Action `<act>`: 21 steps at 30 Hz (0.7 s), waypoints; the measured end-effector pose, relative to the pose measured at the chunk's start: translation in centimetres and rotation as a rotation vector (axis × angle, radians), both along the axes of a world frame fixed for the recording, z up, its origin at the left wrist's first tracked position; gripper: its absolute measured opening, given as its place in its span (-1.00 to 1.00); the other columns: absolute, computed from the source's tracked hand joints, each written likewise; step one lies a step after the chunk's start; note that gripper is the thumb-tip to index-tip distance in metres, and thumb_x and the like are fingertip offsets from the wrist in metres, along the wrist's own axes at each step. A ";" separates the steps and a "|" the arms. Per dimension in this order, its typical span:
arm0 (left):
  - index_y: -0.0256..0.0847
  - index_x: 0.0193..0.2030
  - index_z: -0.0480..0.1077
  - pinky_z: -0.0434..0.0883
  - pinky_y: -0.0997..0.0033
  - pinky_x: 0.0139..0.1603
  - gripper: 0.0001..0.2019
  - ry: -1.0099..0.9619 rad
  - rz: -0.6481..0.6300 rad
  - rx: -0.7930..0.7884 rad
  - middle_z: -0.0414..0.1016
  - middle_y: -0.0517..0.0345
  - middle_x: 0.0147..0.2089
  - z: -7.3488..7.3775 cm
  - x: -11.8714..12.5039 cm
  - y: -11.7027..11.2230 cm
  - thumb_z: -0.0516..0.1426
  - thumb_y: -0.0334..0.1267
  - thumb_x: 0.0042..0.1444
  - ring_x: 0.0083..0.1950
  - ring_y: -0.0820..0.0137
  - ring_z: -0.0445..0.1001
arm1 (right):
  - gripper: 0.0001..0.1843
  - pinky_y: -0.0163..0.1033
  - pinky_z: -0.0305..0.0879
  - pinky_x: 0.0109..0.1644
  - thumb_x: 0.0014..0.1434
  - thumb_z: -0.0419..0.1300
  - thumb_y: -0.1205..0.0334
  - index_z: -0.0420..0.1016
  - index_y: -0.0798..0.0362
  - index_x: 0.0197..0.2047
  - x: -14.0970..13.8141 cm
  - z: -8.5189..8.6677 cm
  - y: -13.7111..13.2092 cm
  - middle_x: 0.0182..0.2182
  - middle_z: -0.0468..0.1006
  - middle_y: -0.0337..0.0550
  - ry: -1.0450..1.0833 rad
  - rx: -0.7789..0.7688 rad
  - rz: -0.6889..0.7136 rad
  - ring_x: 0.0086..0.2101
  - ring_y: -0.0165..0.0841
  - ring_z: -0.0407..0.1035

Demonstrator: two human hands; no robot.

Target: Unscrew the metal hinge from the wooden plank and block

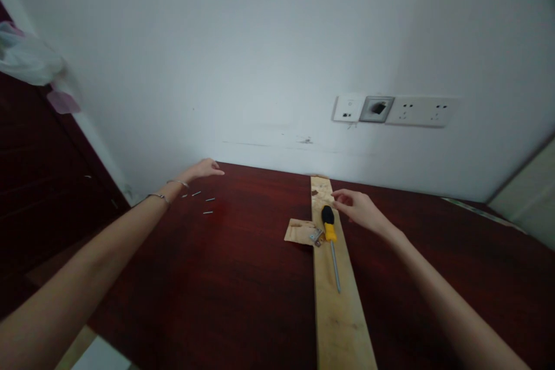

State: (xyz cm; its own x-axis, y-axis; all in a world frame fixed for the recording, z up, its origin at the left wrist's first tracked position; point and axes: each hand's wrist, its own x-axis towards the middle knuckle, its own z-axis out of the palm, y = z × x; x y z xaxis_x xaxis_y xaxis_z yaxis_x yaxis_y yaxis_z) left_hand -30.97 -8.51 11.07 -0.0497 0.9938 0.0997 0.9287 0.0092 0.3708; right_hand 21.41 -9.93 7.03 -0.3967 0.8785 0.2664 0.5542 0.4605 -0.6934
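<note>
My left hand (200, 170) reaches far over the dark red table (243, 277) toward the wall, fingers stretched flat and holding nothing. Several small screws (207, 204) lie just beside its wrist. My right hand (358, 208) hovers at the right edge of a long pale wooden plank (340, 306), fingers loosely curled and apart, empty. A screwdriver (330, 240) with a black and yellow handle lies on the plank, its handle just left of my right fingers. A small wood piece (299, 231) with a metal bracket (316, 237) sits against the plank's left side.
A white wall rises behind the table with a row of sockets (392, 110), one plate open and dark. A dark wooden door or cabinet (39, 185) stands at the left. A pale surface (526, 196) shows at the far right.
</note>
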 end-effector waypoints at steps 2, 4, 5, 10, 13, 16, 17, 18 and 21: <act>-0.39 -0.23 0.52 0.17 0.50 -0.37 -0.58 -0.047 -0.082 -0.068 0.49 0.08 -0.42 1.6 2.9 1.6 0.20 -0.04 -0.10 -0.40 0.44 0.29 | -0.65 -0.37 0.29 -0.68 0.14 0.15 0.12 0.48 0.16 -0.08 0.0 -0.2 -0.1 -0.42 0.47 -0.15 -0.065 -0.016 0.002 -0.59 -0.45 0.31; -0.41 0.00 0.45 0.25 0.50 -0.30 -0.40 -0.077 -0.221 -0.168 0.53 -0.05 -0.19 3.0 6.7 2.4 0.22 0.00 -0.12 -0.29 0.39 0.37 | -0.63 -0.38 0.28 -0.69 0.15 0.15 0.13 0.44 0.17 -0.03 -0.2 -0.4 -0.4 -0.43 0.47 -0.16 -0.099 -0.062 -0.002 -0.61 -0.47 0.30; -0.39 0.08 0.40 0.28 0.48 -0.24 -0.33 -0.062 -0.285 -0.201 0.52 -0.09 -0.08 3.6 8.8 2.4 0.23 0.02 -0.14 -0.22 0.36 0.40 | -0.61 -0.38 0.28 -0.69 0.15 0.16 0.14 0.42 0.18 0.00 -0.4 -0.5 -0.6 -0.43 0.47 -0.17 -0.116 -0.095 -0.010 -0.62 -0.48 0.30; -0.27 0.30 0.15 0.30 0.36 0.09 -0.06 0.090 -0.618 -0.374 0.28 -0.13 0.25 3.5 20.6 -1.1 0.25 0.15 -0.21 0.14 0.22 0.33 | -0.40 -0.38 0.27 -0.70 0.10 0.23 0.10 0.27 0.16 0.16 -1.5 -1.1 -1.0 -0.37 0.50 -0.14 -0.157 -0.256 -0.062 -0.63 -0.49 0.31; -0.28 0.33 0.09 0.17 0.20 0.27 0.02 0.284 -0.740 -0.430 0.17 -0.18 0.32 1.6 26.2 -4.1 0.27 0.18 -0.26 0.30 0.07 0.17 | -0.31 -0.35 0.28 -0.65 0.07 0.26 0.02 0.23 0.15 0.19 -1.8 -1.8 -0.6 -0.37 0.53 -0.12 -0.174 -0.254 -0.082 -0.62 -0.46 0.33; -0.36 0.33 0.05 0.12 0.09 0.30 0.08 0.406 -0.779 -0.459 0.08 -0.30 0.35 -0.4 29.4 -5.7 0.31 0.15 -0.30 0.36 -0.07 0.03 | -0.25 -0.30 0.34 -0.46 0.00 0.31 -0.02 0.27 0.17 0.18 -1.9 -2.5 0.0 -0.37 0.56 -0.08 -0.228 -0.136 -0.122 -0.50 -0.36 0.43; -0.39 0.32 0.06 0.12 0.09 0.30 0.07 0.426 -0.780 -0.458 0.07 -0.34 0.34 -1.0 29.9 -5.9 0.32 0.13 -0.30 0.36 -0.08 0.03 | -0.24 -0.28 0.36 -0.37 -0.02 0.33 -0.02 0.29 0.18 0.17 -2.0 -2.7 0.1 -0.37 0.56 -0.07 -0.246 -0.089 -0.131 -0.44 -0.32 0.46; -0.41 0.30 0.07 0.13 0.10 0.29 0.06 0.441 -0.769 -0.452 0.06 -0.37 0.33 -1.4 30.2 -6.0 0.33 0.11 -0.30 0.35 -0.09 0.04 | -0.25 -0.27 0.36 -0.30 -0.03 0.33 -0.02 0.31 0.19 0.15 -2.0 -2.9 0.2 -0.37 0.57 -0.06 -0.260 -0.052 -0.137 -0.38 -0.28 0.48; -0.42 0.26 0.10 0.16 0.14 0.26 -0.02 0.460 -0.753 -0.429 0.10 -0.37 0.30 -2.3 30.3 -5.7 0.33 0.05 -0.26 0.32 -0.05 0.09 | -0.31 -0.27 0.36 -0.32 -0.02 0.32 0.02 0.33 0.18 0.13 -2.2 -3.0 0.1 -0.43 0.57 -0.11 -0.227 -0.083 -0.129 -0.44 -0.29 0.49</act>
